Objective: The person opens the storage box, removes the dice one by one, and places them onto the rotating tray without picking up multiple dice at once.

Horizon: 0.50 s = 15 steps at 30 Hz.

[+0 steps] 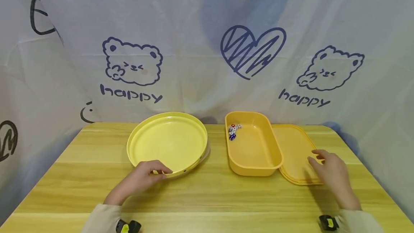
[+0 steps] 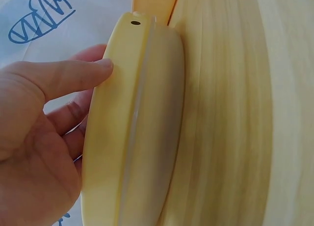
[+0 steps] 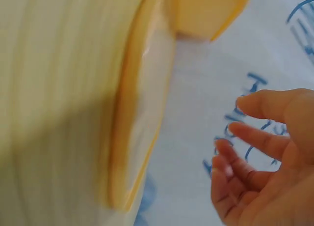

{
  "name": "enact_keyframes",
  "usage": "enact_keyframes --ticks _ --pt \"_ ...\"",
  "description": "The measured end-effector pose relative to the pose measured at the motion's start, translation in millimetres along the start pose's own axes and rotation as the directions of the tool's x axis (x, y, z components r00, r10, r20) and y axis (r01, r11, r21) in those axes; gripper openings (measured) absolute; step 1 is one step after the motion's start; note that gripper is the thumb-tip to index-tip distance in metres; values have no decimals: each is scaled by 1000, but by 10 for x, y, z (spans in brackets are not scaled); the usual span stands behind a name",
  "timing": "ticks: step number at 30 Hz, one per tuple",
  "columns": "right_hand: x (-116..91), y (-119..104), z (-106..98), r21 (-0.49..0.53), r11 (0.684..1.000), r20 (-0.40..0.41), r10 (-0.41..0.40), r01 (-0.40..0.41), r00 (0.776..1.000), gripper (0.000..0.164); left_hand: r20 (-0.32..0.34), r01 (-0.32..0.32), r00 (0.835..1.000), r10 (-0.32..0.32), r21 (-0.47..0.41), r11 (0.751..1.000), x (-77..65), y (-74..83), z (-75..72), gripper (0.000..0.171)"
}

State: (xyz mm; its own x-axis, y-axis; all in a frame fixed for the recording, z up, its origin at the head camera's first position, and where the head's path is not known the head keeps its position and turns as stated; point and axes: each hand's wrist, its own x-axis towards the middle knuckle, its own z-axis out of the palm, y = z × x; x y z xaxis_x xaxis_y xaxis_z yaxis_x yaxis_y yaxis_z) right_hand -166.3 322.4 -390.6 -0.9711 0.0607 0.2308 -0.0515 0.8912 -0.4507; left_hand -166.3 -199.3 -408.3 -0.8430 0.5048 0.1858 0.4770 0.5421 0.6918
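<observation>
A round, shallow yellow tray (image 1: 168, 139) stands on the left half of the table, over a paler rounded base (image 2: 167, 113). My left hand (image 1: 145, 176) is at its near rim. In the left wrist view the thumb lies on the outer side of the rim and the fingers reach behind it, pinching the edge. Hovering over the right edge of a flat orange lid (image 1: 295, 154), my right hand (image 1: 333, 172) holds nothing, its fingers loosely bent and apart. An orange rectangular box (image 1: 255, 171) without a cover sits beside the lid, overlapping its left side.
Several small dice (image 1: 233, 131), white and blue with some red, lie at the box's left inner side. A wooden table (image 1: 200, 204) carries everything. Behind it hangs a white cloth (image 1: 191, 46) printed with bears, a heart and lettering.
</observation>
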Motion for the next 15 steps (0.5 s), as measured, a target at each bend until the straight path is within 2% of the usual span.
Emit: enact_keyframes --ticks 3,6,11,15 --pt "27 -157 19 96 994 -64 -51 57 997 36 -16 -10 1000 10 -1 1000 -5 -3 10 14" --pt "52 -302 21 195 978 -64 -61 72 996 37 -17 -17 1000 17 0 1000 -5 -15 20 15" --pt "170 -516 4 288 956 37 -66 53 997 42 -8 -5 1000 5 5 1000 -15 -42 8 14" --pt "388 -666 -66 298 952 125 -104 62 987 44 0 1 1000 -1 -6 1000 -20 -39 -16 14"
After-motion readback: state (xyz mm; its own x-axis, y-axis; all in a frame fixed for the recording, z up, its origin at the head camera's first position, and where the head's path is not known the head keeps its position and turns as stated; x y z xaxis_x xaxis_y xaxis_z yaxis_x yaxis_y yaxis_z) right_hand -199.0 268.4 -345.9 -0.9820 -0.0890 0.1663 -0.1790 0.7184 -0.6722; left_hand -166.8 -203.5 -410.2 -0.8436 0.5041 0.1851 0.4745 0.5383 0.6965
